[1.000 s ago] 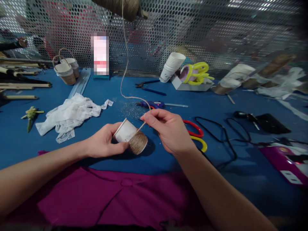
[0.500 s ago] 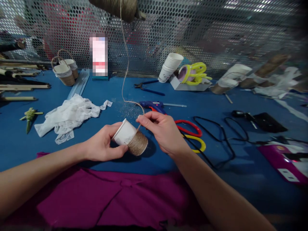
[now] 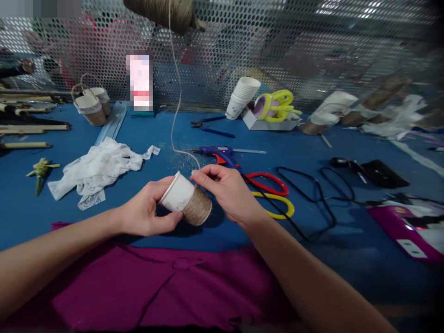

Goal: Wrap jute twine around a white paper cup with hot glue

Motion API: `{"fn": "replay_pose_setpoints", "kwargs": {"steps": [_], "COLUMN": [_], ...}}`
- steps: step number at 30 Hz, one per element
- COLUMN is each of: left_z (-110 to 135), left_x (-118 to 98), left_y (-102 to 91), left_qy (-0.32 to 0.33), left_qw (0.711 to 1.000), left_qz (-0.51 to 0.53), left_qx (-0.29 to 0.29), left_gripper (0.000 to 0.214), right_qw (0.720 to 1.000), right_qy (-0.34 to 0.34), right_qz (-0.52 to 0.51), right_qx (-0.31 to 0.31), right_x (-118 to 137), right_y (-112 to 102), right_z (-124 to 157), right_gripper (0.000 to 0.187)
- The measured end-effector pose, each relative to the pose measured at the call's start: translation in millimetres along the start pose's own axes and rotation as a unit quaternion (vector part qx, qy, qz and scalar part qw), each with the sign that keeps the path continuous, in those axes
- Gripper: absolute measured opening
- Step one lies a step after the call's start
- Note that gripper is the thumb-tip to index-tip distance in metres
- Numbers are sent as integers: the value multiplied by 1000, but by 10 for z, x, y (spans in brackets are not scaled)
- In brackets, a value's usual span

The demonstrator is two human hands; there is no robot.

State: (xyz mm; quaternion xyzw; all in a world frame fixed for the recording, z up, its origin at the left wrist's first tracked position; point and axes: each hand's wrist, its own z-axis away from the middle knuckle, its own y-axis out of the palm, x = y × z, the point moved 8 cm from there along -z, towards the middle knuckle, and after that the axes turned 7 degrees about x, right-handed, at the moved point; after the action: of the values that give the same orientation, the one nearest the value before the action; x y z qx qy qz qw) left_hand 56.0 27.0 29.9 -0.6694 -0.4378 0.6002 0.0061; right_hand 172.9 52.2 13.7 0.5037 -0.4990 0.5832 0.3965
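A white paper cup [image 3: 178,192] lies tilted in my left hand [image 3: 152,208], its mouth toward the upper left. Thumb and fingers are closed around the cup's side. Brown twine [image 3: 198,208] is wound in tight rows around its lower half. My right hand [image 3: 225,187] pinches the loose twine [image 3: 176,118] right beside the cup, at the upper edge of the wound rows. From there the strand runs up to a big twine spool [image 3: 161,14] above. Just behind my right hand lies a blue glue gun [image 3: 217,151] with a clear glue stick in its back.
White lace [image 3: 100,166] lies crumpled at left, near bamboo sticks [image 3: 34,127] and finished twine-wrapped cups [image 3: 90,110]. Pliers [image 3: 213,127], stacked paper cups [image 3: 243,97] and a white box [image 3: 270,121] stand behind. Scissors with red and yellow handles [image 3: 277,206] and a black cable [image 3: 319,194] lie right.
My right hand has drawn the twine in close against the cup, where it stood off a little before. The view has shifted slightly; my left hand keeps its hold.
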Motion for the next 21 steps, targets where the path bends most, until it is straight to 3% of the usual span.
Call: {"fn": "replay_pose_setpoints", "kwargs": {"steps": [8,21], "left_z": [5,31], "left_x": [9,132], "left_y": [-14,48], "left_qy": [-13,-86], "left_qw": [1000,992], "left_qz": [10,88], "left_qx": [-9,-6], "left_gripper": [6,21], "right_qw": [999,999], "right_qy": [28,37], "right_qz": [-34,4], "right_qx": [17,4], "right_x": [-69,-74], "right_y": [60,78], "right_z": [-3,15], "right_gripper": [23,24]}}
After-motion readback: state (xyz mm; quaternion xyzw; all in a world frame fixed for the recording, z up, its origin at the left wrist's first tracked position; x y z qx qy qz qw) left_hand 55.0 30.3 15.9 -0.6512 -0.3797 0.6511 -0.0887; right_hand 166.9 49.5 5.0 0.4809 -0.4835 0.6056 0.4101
